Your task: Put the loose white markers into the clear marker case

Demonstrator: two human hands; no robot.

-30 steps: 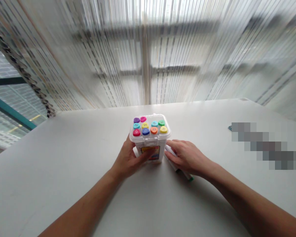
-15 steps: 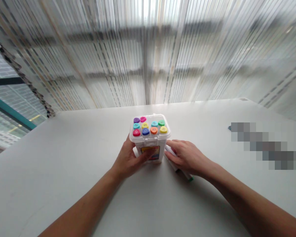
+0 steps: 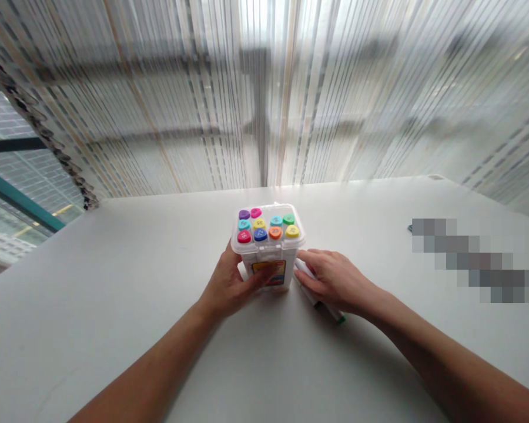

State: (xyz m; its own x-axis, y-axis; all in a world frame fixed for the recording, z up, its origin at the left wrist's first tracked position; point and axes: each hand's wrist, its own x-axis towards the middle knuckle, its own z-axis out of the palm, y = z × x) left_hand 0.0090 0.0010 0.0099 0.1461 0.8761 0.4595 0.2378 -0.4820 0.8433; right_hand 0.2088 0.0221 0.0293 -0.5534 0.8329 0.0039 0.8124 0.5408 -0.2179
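Note:
A clear plastic marker box [image 3: 268, 247] stands upright on the white table [image 3: 114, 282], with several coloured marker caps [image 3: 267, 226] showing under its lid. My left hand [image 3: 233, 282] is wrapped round the box's left and front side, thumb on the label. My right hand [image 3: 335, 279] lies just right of the box, fingers curled over loose white markers [image 3: 330, 310] lying on the table; a green cap sticks out under the wrist.
A string curtain [image 3: 264, 100] hangs behind the table's far edge, with windows beyond at the left. A blurred patch [image 3: 471, 258] covers something at the table's right, beside a small dark object [image 3: 411, 228].
Both hands and the box have stayed where they were. Only the curtain strands behind have shifted.

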